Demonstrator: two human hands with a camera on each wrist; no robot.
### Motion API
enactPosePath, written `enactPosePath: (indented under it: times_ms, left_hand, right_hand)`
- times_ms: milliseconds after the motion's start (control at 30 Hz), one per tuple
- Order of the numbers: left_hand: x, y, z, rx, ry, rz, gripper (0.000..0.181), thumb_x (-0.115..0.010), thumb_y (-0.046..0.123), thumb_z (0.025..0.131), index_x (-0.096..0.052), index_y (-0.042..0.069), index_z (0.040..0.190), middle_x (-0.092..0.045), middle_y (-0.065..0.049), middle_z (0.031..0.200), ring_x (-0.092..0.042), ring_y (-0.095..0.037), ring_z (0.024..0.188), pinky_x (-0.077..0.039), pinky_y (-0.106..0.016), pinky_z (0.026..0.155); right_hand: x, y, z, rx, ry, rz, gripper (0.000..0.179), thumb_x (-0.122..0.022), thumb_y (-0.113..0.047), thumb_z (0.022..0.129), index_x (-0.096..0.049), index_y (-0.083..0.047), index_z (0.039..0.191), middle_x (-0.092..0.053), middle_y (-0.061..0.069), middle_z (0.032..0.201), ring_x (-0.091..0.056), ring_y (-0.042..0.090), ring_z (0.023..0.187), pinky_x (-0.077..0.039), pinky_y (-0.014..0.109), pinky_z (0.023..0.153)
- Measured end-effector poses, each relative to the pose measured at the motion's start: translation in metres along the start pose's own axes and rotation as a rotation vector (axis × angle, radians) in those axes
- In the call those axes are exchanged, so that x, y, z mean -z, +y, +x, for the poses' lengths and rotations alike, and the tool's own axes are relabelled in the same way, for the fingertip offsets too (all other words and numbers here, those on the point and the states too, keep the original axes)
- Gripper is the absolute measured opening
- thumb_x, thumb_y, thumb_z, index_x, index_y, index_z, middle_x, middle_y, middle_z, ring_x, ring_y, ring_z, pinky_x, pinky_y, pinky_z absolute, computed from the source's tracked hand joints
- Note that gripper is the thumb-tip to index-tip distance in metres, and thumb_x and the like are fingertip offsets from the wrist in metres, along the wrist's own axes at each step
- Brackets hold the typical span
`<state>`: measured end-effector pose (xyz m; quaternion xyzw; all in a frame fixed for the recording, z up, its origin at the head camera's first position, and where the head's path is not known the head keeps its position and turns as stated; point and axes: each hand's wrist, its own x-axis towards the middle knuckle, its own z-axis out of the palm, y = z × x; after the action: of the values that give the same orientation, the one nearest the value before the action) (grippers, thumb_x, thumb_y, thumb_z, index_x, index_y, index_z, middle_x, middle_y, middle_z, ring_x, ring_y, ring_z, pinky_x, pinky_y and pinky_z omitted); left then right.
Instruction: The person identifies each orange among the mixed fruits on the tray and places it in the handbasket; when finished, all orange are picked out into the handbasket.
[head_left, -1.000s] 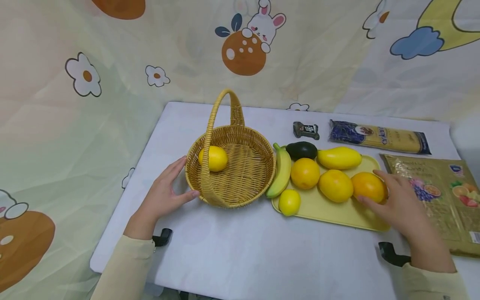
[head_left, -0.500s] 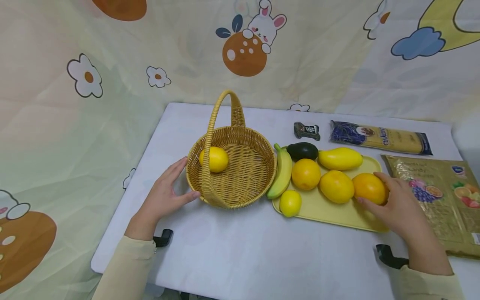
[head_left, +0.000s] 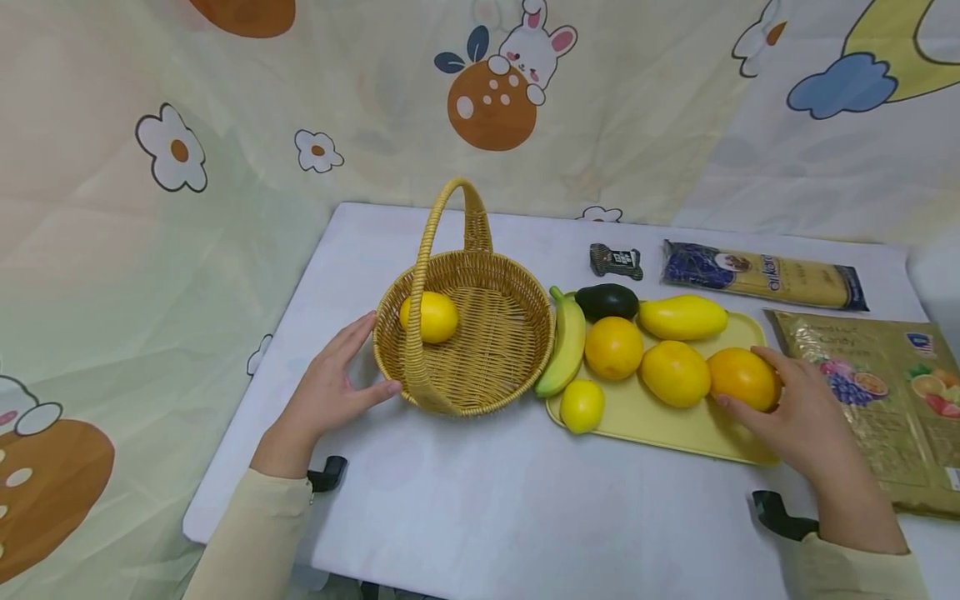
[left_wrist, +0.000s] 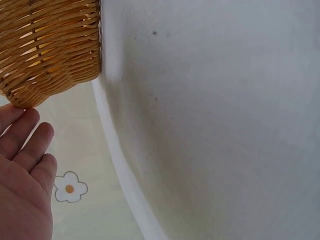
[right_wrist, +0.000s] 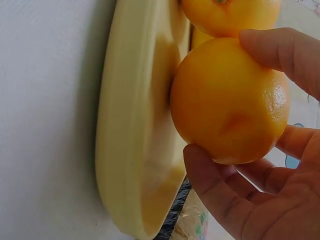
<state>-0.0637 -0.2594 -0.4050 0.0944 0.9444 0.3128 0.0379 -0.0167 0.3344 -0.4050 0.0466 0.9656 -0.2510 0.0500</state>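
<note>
My right hand [head_left: 798, 408] is around an orange [head_left: 745, 379] at the right end of the yellow tray [head_left: 720, 437]. In the right wrist view, the thumb lies on one side of this orange [right_wrist: 227, 100] and the fingers curl along the other. It sits against a yellow-orange round fruit [head_left: 675, 373]. With fairly straight fingers, my left hand [head_left: 330, 387] touches the left side of a wicker basket [head_left: 495, 350]. A yellow round fruit [head_left: 435, 317] lies inside, beneath the arched handle. The left wrist view shows fingertips at the basket's rim [left_wrist: 30, 102].
Also on the tray are a banana [head_left: 564, 350], a dark avocado [head_left: 606, 302], a yellow mango-shaped fruit [head_left: 682, 317], another orange [head_left: 613, 347] and a lemon [head_left: 582, 407]. Behind lie a small black packet [head_left: 615, 262] and a pasta-like pack [head_left: 765, 275]. A gold candy bag [head_left: 877, 400] lies right.
The whole head view has shifted slightly. Both hands keep their places, the left at the basket and the right around the orange on the tray.
</note>
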Motion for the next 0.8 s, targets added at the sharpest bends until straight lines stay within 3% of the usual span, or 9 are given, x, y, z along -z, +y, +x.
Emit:
enactPosePath:
  times_ms: [467, 800]
  left_hand:
    - [0.0, -0.001, 0.0, -0.005, -0.002, -0.009, 0.112, -0.087, 0.059, 0.079, -0.026, 0.029, 0.167, -0.03, 0.001, 0.173, -0.03, -0.032, 0.159, -0.033, -0.066, 0.124]
    - [-0.001, -0.002, 0.001, -0.017, 0.007, -0.001, 0.113, -0.087, 0.059, 0.078, -0.025, 0.028, 0.168, -0.03, 0.001, 0.173, -0.03, -0.032, 0.16, -0.032, -0.065, 0.125]
  right_hand:
    - [0.017, -0.005, 0.002, 0.043, 0.042, 0.03, 0.092, -0.081, -0.039, 0.092, -0.035, 0.005, 0.158, -0.045, 0.043, 0.144, -0.041, 0.06, 0.121, -0.04, 0.076, 0.089]
    - [0.032, -0.017, 0.012, 0.062, 0.07, 0.011, 0.09, -0.079, -0.036, 0.093, -0.034, 0.004, 0.159, -0.041, 0.044, 0.143, -0.038, 0.061, 0.122, -0.039, 0.078, 0.088]
